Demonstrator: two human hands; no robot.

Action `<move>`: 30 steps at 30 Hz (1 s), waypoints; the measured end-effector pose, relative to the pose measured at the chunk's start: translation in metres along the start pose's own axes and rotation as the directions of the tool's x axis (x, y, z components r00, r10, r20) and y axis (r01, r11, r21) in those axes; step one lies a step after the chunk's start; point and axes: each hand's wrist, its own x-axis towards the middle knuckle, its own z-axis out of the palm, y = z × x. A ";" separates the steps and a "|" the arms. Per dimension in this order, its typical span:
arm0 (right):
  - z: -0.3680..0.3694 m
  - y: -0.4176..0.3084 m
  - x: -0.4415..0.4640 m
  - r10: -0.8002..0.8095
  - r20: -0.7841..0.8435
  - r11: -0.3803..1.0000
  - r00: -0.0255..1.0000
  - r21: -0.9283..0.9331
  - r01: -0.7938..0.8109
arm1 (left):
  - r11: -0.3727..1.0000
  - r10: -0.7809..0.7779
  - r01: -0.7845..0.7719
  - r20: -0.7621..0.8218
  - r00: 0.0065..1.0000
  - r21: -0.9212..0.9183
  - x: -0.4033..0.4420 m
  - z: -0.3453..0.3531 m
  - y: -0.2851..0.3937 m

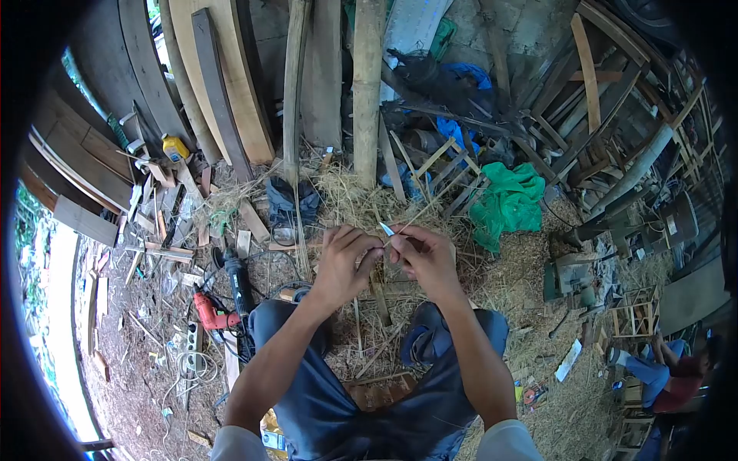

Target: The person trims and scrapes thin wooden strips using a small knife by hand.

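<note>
My right hand (427, 260) is closed around a small knife (387, 229), its pale blade pointing up and left between my hands. Close beside it, my left hand (347, 260) is closed in a pinch, thumb against the fingers. A thin, light-coloured strip (430, 204), possibly bamboo, runs from the pinched fingertips past the knife toward the upper right. Its lower end is hidden by my fingers. Both hands are held above my spread knees, their fingertips nearly touching.
Shavings cover the ground. A red power drill (213, 311) and an angle grinder (237, 280) lie at left with cables. A green plastic sheet (507, 201) is at right. Boards and a bamboo pole (367, 100) stand ahead. Another person (680, 384) sits at lower right.
</note>
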 end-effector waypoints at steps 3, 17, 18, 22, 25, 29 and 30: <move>-0.011 0.000 0.004 0.088 0.062 0.990 0.994 0.110 -0.094 | 0.997 -0.050 0.052 0.025 0.998 -0.058 -0.002 0.001 0.002; -0.034 0.005 0.023 -0.052 -0.033 0.985 0.998 -0.169 0.045 | 0.992 -0.126 0.128 0.071 0.989 -0.019 -0.004 0.004 0.007; -0.040 0.003 0.026 -0.072 -0.059 0.976 0.996 -0.212 0.058 | 0.993 -0.122 0.121 0.060 0.991 0.018 -0.005 0.005 0.007; -0.062 -0.012 0.030 -0.125 -0.242 0.976 0.962 -0.203 0.076 | 0.998 -0.064 0.063 0.026 0.998 0.027 -0.016 -0.001 -0.001; -0.067 -0.004 0.034 -0.086 -0.229 0.996 0.970 -0.005 0.087 | 0.997 -0.029 0.025 0.062 0.998 0.076 -0.013 -0.005 0.000; -0.079 -0.007 0.034 -0.075 -0.302 0.997 0.950 -0.012 0.075 | 0.990 0.029 -0.036 0.053 0.998 0.138 -0.013 -0.007 -0.001; -0.091 -0.008 0.035 -0.141 -0.436 0.990 0.889 -0.072 0.122 | 0.986 0.032 -0.040 0.051 0.998 0.164 -0.015 -0.008 -0.002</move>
